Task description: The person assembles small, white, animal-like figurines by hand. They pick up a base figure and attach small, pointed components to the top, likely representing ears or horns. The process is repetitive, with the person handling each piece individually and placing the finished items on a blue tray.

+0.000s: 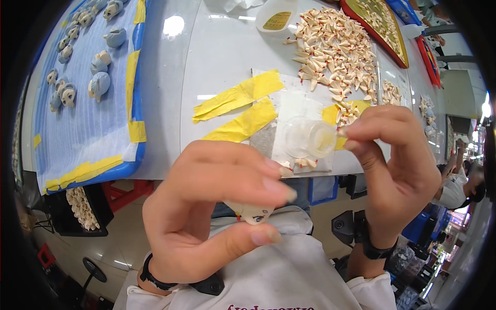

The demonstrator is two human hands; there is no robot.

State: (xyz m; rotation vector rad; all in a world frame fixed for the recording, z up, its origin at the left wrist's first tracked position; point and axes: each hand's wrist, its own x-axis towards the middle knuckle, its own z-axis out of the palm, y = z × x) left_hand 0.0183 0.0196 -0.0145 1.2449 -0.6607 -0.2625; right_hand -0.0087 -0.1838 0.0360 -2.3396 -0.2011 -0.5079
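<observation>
My left hand [201, 206] is closed around a small doll head [253, 214], cream coloured with a painted eye. Thumb below and fingers above cover most of it. My right hand [395, 155] makes a pinch at the right, thumb and forefinger together; what lies between the tips is too small to make out. Just left of those fingertips stands a clear plastic cup [315, 139] on a white-and-grey board [266, 139]. Several small cream pointed pieces with red tips [306, 163] lie at the board's near edge, and more sit by the right fingertips.
A large pile of red-tipped pieces [333, 46] covers the table behind. Yellow tape strips [240, 95] cross the board. At left is a blue tray [116, 171] with blue-haired doll heads [99, 85]. A white bottle [276, 15] and red-rimmed tray [403, 57] stand at the back.
</observation>
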